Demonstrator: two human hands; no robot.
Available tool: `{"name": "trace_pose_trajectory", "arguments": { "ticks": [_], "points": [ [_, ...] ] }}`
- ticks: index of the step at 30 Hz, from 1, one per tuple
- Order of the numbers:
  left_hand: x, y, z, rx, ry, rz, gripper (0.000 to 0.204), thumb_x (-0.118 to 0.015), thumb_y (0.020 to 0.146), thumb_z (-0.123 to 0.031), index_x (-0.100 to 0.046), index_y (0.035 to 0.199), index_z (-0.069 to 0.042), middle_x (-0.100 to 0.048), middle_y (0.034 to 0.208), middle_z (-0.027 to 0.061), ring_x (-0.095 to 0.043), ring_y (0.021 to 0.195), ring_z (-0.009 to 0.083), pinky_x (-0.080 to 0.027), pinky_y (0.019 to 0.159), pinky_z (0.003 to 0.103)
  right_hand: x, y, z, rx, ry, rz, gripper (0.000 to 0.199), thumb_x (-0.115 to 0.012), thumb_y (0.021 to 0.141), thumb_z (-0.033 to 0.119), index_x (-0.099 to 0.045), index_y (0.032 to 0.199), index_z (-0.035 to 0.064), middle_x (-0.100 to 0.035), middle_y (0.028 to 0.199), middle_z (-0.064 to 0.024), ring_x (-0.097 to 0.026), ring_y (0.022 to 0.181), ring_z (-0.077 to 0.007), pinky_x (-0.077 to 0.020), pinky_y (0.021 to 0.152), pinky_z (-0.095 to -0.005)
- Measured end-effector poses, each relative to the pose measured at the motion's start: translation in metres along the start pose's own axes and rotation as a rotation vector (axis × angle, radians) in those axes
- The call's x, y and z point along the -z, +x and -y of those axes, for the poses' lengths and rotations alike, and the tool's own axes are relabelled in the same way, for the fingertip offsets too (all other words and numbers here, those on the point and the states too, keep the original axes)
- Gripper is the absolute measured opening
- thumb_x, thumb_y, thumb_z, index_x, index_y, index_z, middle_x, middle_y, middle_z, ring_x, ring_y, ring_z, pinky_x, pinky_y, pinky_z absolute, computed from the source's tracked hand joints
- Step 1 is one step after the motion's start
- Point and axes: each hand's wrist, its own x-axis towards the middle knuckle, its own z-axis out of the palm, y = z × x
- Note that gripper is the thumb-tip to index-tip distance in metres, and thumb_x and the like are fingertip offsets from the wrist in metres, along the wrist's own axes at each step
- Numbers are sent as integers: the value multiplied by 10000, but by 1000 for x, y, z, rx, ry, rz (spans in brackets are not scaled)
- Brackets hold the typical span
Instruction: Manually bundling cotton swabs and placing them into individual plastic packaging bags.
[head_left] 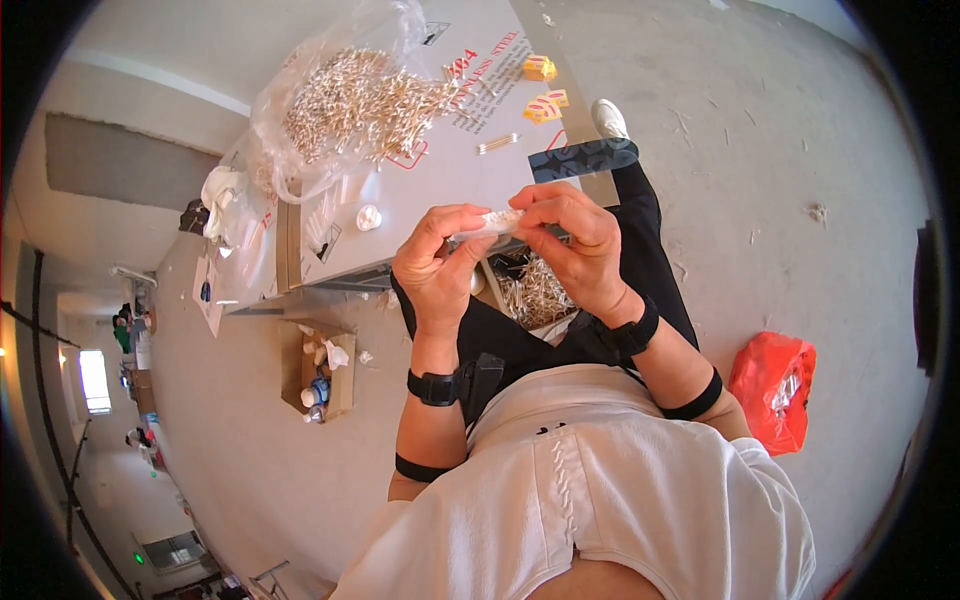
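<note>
Between my hands, above the table's near edge, is a small clear plastic bag (490,224) with white-tipped cotton swabs in it. My left hand (440,255) pinches one end between thumb and fingers. The other end is pinched by my right hand (578,240), whose curled fingers partly cover it. Below the hands, a cardboard box (487,284) holds loose cotton swabs (538,292). Farther off on the table lies a large open clear bag (275,130) heaped with cotton swabs (350,105). A small row of cotton swabs (497,144) rests nearer my hands.
Yellow printed cards (545,106) and a yellow stack (540,68) lie on the grey table (420,185). A small white tub (369,217) stands by clear sleeves (320,220). A carton of rubbish (345,385) and a red bag (775,390) sit on the floor.
</note>
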Motion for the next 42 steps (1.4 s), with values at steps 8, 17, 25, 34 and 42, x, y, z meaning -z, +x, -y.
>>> {"name": "trace_pose_trajectory", "arguments": {
  "ticks": [8,17,25,34,42],
  "points": [
    [-13,-7,23,317,-57,119,375,-697,775,-14,-558,1122,13,-591,988,52,-550,865,108,-440,781,230,32,-11,-23,-347,21,204,175,-694,815,128,-619,886,-13,-586,669,-52,-541,623,-85,-446,549,-268],
    [-33,-2,47,466,7,414,204,-610,868,-12,-578,1058,55,-641,933,113,-628,824,158,-504,793,252,212,-152,-81,-847,46,-837,111,-640,787,131,-617,833,32,-592,696,-35,-544,591,-98,-435,501,-238],
    [-50,-4,64,539,-4,459,171,-590,887,-27,-591,1040,51,-645,922,105,-627,802,149,-514,763,253,382,-333,-45,-536,-759,-1776,210,-690,722,82,-605,900,9,-587,737,-54,-551,579,-141,-464,517,-278],
    [-29,-2,73,556,7,365,166,-610,887,-66,-602,1009,45,-655,886,104,-635,776,144,-518,734,252,329,-316,-104,-940,-1008,-1239,251,-662,728,124,-654,935,-17,-661,800,-97,-642,774,-242,-505,717,-330],
    [-20,-10,67,542,43,384,136,-597,888,-98,-619,927,30,-650,815,65,-643,755,140,-508,710,247,214,-112,-79,-677,-298,-500,78,-633,845,109,-658,842,35,-624,713,-6,-565,618,-78,-435,557,-213]
  ]
}}
